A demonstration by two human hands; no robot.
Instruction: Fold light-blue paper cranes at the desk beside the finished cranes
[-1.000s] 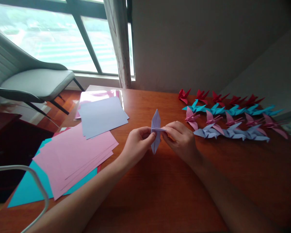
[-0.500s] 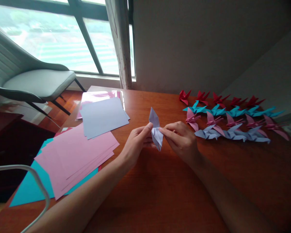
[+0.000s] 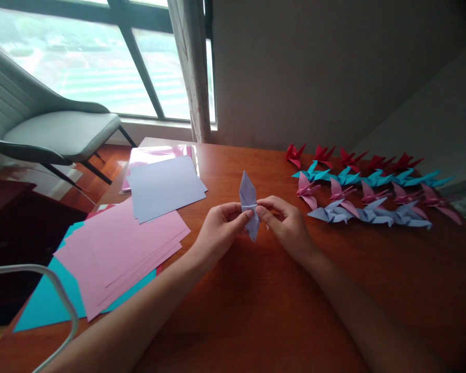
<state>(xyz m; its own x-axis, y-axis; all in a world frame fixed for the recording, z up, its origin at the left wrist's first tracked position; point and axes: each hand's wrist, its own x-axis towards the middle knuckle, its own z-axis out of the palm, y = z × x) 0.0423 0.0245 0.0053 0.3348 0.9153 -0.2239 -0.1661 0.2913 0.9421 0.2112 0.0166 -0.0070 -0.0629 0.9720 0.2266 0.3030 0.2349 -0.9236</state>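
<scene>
A pale lavender origami crane (image 3: 248, 191) is held above the table between both hands, its two wings pointing away from me and towards me. My left hand (image 3: 221, 228) pinches its middle from the left, thumb on top. From the right, my right hand (image 3: 285, 223) grips the crane's other side between thumb and index finger. The fingers beneath the paper are partly hidden. To the right stand rows of folded cranes: red (image 3: 349, 158), turquoise (image 3: 349, 177), pink (image 3: 344, 194) and, nearest me, lavender (image 3: 334, 212).
Lavender sheets (image 3: 169, 189) lie on a shiny pink packet (image 3: 159, 152) at the table's (image 3: 236, 311) back left. Pink sheets (image 3: 128, 248) overlap turquoise paper (image 3: 50, 295) nearer me. A white cable (image 3: 68, 300) curves at lower left. A chair (image 3: 62, 132) stands by the window.
My left thumb has moved down and right onto the crane's centre. My right hand has shifted slightly left, its thumb now pressing the crane's middle. The wings are turned flatter towards me.
</scene>
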